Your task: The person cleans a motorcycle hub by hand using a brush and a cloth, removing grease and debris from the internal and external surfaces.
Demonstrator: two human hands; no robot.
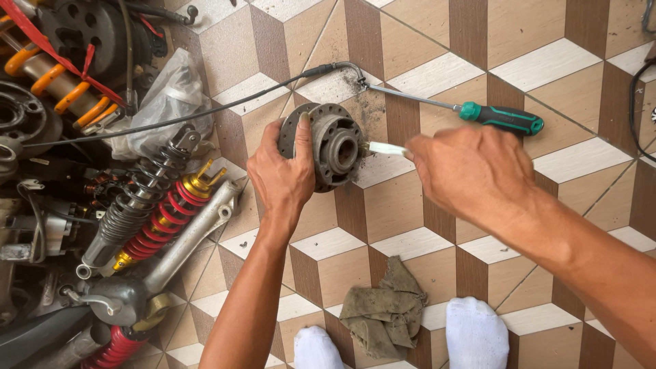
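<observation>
The left hand [281, 179] grips a round, grimy metal hub [326, 145] standing on edge on the tiled floor [437, 61], bore facing right. The right hand [471, 171] grips a pale tool [386, 148], lying level, tip at the bore. Beyond lies a green-handled screwdriver [478, 116].

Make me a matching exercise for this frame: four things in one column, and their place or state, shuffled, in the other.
Things:
1. hub
2. screwdriver
3. rag
4. red spring shock

Places or states:
A. crumpled on the tiles between two white socks
B. lying at the left among other parts
C. held upright by the left hand
D. lying loose on the tiles beyond the right hand

Pairs: 1-C, 2-D, 3-A, 4-B
</observation>
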